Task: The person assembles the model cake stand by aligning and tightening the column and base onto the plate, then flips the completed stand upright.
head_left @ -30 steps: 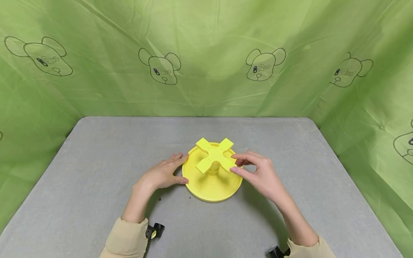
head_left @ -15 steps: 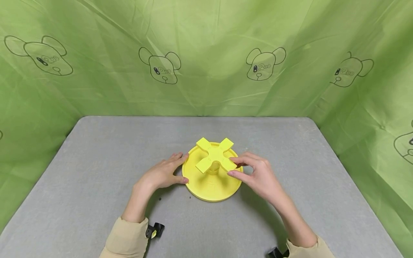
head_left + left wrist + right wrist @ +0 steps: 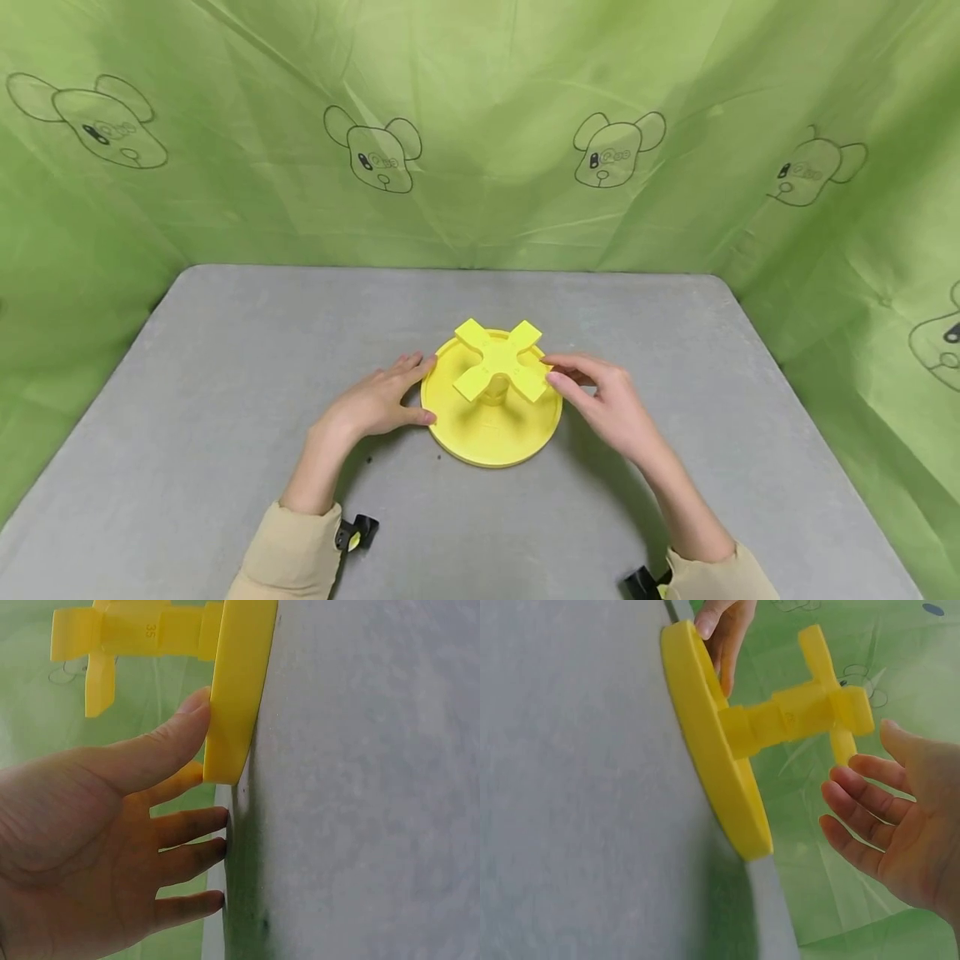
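Note:
A yellow round base (image 3: 491,446) with a raised rim lies flat on the table. From its centre rises a yellow post (image 3: 761,724), topped by a cross-shaped piece (image 3: 500,358) with flat arms. My left hand (image 3: 375,400) is at the left rim, thumb and index finger touching it; its other fingers are spread down to the table in the left wrist view. On the other side, my right hand (image 3: 600,392) is held by the cross's near right arm, fingers loosely bent with nothing between them. In the right wrist view its index fingertip is right at an arm's end.
The grey table (image 3: 262,350) has rounded far corners. Green cloth (image 3: 480,225) printed with bear heads hangs around its back and sides. Small dark specks (image 3: 439,457) lie near the base. A black wrist camera (image 3: 365,531) sticks out by the left sleeve.
My right thumb and fingers were around the cross's near right arm half a second ago; now they have drawn back to the right, off it. The left hand and base stay put.

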The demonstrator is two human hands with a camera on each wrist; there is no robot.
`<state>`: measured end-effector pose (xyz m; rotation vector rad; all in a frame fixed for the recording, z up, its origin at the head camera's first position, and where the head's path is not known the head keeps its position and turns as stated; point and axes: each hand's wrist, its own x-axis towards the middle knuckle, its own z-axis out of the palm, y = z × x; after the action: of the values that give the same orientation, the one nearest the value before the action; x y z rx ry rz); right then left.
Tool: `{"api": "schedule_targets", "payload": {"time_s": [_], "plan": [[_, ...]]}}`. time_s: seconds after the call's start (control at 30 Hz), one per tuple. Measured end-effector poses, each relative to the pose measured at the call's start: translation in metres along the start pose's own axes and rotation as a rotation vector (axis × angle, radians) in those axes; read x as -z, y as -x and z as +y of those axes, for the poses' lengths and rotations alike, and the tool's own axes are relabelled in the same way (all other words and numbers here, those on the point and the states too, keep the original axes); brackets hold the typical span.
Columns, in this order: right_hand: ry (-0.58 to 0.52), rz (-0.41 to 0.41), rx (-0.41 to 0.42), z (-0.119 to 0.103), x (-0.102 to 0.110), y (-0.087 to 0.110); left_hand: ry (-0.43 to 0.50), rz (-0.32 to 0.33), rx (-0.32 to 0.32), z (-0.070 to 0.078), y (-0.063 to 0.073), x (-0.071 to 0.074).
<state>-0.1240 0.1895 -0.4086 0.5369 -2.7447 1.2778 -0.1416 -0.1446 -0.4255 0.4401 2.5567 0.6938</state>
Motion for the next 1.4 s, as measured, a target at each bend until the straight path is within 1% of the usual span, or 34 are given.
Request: {"api": "schedule_targets", "payload": {"time_s": [0.17,0.27,0.43,0.53,0.67,0.8,0.97,1.1,1.23,1.4], "plan": [[0.0,-0.018,-0.023,0.009,-0.002,-0.005,-0.007,0.003,0.01,0.001,0.001,0.002],[0.008,-0.033,-0.038,0.013,-0.003,-0.008,-0.02,0.022,0.02,0.003,0.001,0.003],[0.036,-0.039,-0.058,0.02,-0.006,-0.012,-0.072,0.099,0.021,0.006,-0.002,0.002],[0.073,-0.046,-0.061,0.026,-0.008,-0.013,-0.105,0.144,0.023,0.006,-0.004,0.002],[0.133,-0.063,-0.074,0.032,-0.01,-0.014,-0.14,0.194,0.031,0.006,-0.008,0.001],[0.163,-0.093,-0.108,0.037,-0.011,-0.015,-0.162,0.233,0.039,0.006,-0.012,-0.001],[0.196,-0.145,-0.155,0.042,-0.011,-0.017,-0.146,0.262,0.065,0.005,-0.015,-0.002],[0.215,-0.161,-0.168,0.044,-0.012,-0.017,-0.136,0.286,0.062,0.004,-0.018,-0.002],[0.249,-0.166,-0.181,0.045,-0.014,-0.017,-0.139,0.279,0.063,0.004,-0.02,-0.002],[0.305,-0.176,-0.169,0.043,-0.018,-0.017,-0.16,0.263,0.073,0.006,-0.022,-0.003]]}}
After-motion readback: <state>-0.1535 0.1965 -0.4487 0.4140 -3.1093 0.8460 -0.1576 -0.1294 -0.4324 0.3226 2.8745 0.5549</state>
